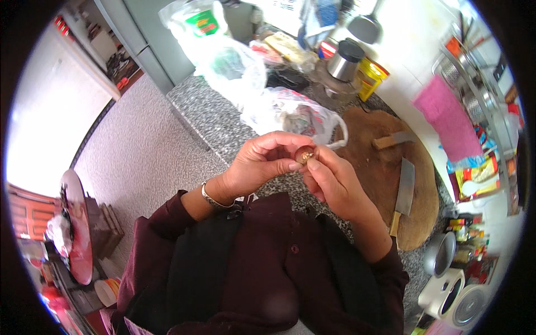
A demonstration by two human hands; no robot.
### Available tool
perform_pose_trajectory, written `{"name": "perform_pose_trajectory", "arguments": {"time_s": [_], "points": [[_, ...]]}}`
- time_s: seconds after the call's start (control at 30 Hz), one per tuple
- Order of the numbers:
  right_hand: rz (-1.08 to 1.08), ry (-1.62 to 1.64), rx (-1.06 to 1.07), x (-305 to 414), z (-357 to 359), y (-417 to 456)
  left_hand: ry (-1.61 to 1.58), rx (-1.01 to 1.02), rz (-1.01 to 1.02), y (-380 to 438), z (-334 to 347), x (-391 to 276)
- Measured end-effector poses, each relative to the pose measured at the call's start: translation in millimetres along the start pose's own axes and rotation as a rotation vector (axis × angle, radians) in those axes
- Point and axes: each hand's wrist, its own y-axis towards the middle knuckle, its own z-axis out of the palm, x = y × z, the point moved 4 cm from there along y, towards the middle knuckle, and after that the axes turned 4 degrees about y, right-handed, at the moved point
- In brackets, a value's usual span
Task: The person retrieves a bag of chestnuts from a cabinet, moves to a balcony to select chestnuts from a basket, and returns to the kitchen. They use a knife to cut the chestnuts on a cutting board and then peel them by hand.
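Observation:
Both hands meet in front of my chest, above the speckled granite counter (209, 121). Between their fingertips is a small round reddish-brown piece of produce (305, 155), with a pale, rough spot facing up; its exact kind is unclear. My left hand (259, 157) pinches it between thumb and fingers. From the other side, the thumb and forefinger of my right hand (337, 180) grip its edge. Just beyond the fingers sits a thin white plastic bag (301, 113) with contents that show only dimly.
On the right lies a round wooden chopping board (364, 167) bearing a cleaver (404, 188) and a smaller wood-handled knife (395, 139). A metal-sided container with a black lid (345, 60), more plastic bags (226, 58) and a yellow packet (372, 77) stand farther back. A grey pot (440, 254) is at lower right.

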Motion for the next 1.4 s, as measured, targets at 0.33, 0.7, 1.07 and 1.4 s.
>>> {"name": "perform_pose_trajectory", "arguments": {"time_s": [0.33, 0.7, 1.07, 1.4], "points": [[-0.06, -0.148, 0.164, 23, 95, 51, 0.344, -0.117, 0.274, -70, -65, -68], [-0.168, -0.367, 0.062, 22, 115, 62, 0.845, -0.13, 0.429, -85, -75, -96], [-0.357, -0.385, -0.167, 11, 98, 43, 1.009, -0.209, 0.452, -71, -48, -78], [-0.217, -0.178, -0.146, 16, 70, 20, 0.597, -0.141, 0.245, -48, -31, -53]]}}
